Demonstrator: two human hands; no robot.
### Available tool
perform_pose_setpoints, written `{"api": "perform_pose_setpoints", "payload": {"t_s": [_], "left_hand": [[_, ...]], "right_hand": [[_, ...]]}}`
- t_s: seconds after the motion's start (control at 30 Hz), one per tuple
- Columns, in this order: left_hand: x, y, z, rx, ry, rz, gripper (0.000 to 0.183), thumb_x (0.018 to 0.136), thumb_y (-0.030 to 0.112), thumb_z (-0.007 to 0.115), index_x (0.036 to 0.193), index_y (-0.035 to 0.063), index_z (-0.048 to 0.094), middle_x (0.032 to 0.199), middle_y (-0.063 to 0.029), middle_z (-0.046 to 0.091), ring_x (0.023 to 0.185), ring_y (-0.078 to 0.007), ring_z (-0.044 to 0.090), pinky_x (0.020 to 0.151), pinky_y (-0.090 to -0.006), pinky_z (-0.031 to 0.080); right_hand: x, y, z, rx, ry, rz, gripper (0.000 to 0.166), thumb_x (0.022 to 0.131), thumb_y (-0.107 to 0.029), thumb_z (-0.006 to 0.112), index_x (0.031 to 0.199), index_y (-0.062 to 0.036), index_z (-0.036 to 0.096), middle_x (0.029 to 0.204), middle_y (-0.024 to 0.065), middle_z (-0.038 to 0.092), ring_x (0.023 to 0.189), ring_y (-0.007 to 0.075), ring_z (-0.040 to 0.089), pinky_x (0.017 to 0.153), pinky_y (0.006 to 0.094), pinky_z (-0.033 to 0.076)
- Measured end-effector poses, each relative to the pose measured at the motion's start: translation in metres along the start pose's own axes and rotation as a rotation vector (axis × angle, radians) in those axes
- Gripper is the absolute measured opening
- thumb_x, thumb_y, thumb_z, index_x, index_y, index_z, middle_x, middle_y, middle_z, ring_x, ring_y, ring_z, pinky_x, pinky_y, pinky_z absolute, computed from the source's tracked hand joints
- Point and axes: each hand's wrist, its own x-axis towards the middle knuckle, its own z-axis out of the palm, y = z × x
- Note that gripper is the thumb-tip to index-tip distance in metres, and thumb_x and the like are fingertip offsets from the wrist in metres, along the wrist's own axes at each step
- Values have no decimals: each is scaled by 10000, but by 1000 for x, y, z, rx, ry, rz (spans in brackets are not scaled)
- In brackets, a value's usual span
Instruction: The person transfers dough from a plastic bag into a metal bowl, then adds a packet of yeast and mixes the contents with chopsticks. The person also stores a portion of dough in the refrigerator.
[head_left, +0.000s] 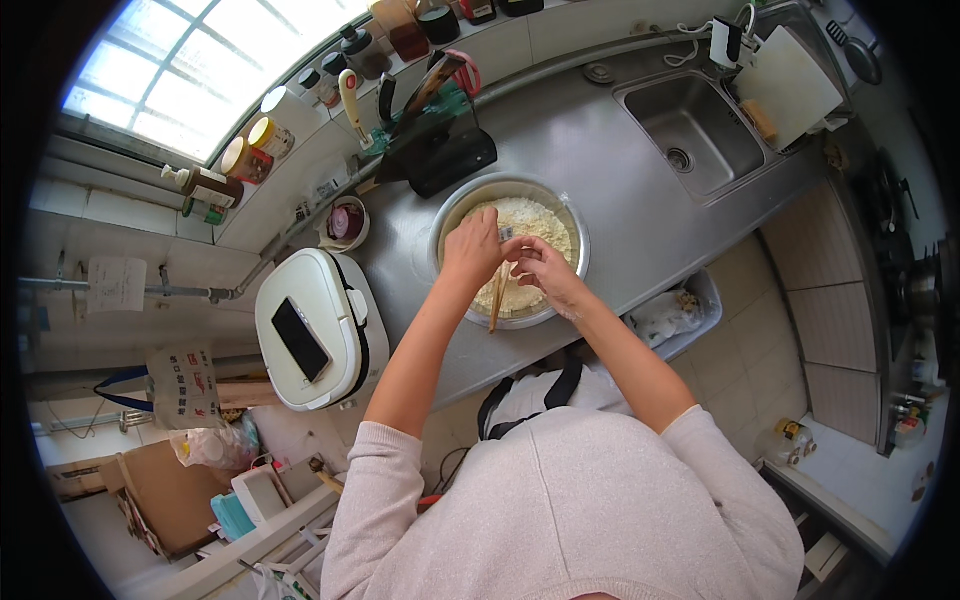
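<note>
A wide metal bowl (583, 238) of pale, flour-like powder (538, 212) stands on the steel counter. Both hands are over it, close together. My left hand (471, 241) is above the left part of the bowl, fingers bent down, with a small printed packet (506, 234) at its fingertips. Touching or nearly touching it from the right is my right hand (541, 270), its fingers curled and partly apart; whether it grips anything is not clear. A pair of wooden chopsticks (496, 304) lies in the bowl below the hands, their ends over the near rim.
Left of the bowl stands a white rice cooker (300, 285) with a phone (301, 339) on its lid. Behind are a small bowl with a red onion (346, 223) and a dark knife holder (450, 161). A sink (694, 127) is at the right; a plastic bin (705, 300) sits below the counter edge.
</note>
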Motion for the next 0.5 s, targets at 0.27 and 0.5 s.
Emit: {"api": "perform_pose_setpoints", "payload": {"t_s": [0.27, 0.5], "left_hand": [[-9, -7, -2, 62, -59, 261, 483, 740, 418, 682, 942, 17, 503, 961, -121, 570, 878, -281, 550, 752, -384, 447], [-13, -3, -3, -401, -61, 78, 354, 763, 280, 689, 979, 26, 569, 978, -135, 562, 958, -288, 546, 807, -366, 449]], "right_hand": [[7, -6, -10, 113, 130, 172, 213, 885, -275, 582, 1014, -105, 586, 929, -11, 591, 813, 82, 542, 731, 265, 426], [27, 3, -13, -29, 196, -39, 209, 850, -301, 637, 943, -115, 619, 846, -47, 597, 772, 61, 515, 708, 250, 386]]}}
